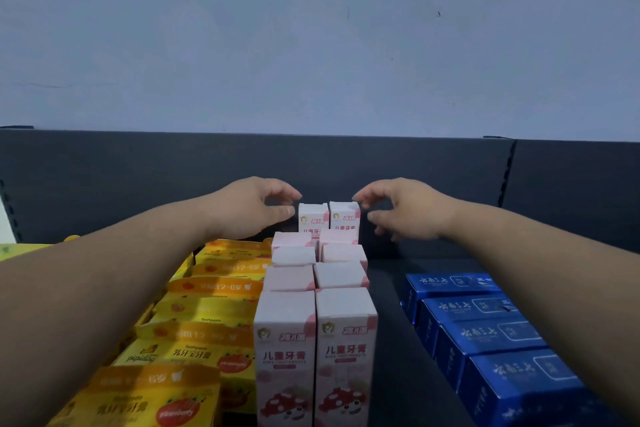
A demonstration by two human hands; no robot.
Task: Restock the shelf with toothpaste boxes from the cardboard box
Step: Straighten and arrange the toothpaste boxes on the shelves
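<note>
Dark shelf (391,322), grey wall (311,28); left hand (254,208), right hand (401,210) at pink boxes (313,217), fingers (363,198) half-curled, grip unclear.

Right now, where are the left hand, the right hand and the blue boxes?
left hand (254,208): head view, back of the hand.
right hand (407,210): head view, back of the hand.
blue boxes (491,333): head view, top of a middle box.

Bottom edge cuts off the front pink toothpaste boxes (284,357); rear pink boxes (313,218) half hidden behind the rows ahead. Some yellow boxes (194,350) sit under the left forearm (104,288), some blue boxes (485,333) under the right forearm (554,270). Small print unreadable. Can't tell if left hand (249,208) or right hand (405,211) touches the rear pink boxes.
</note>
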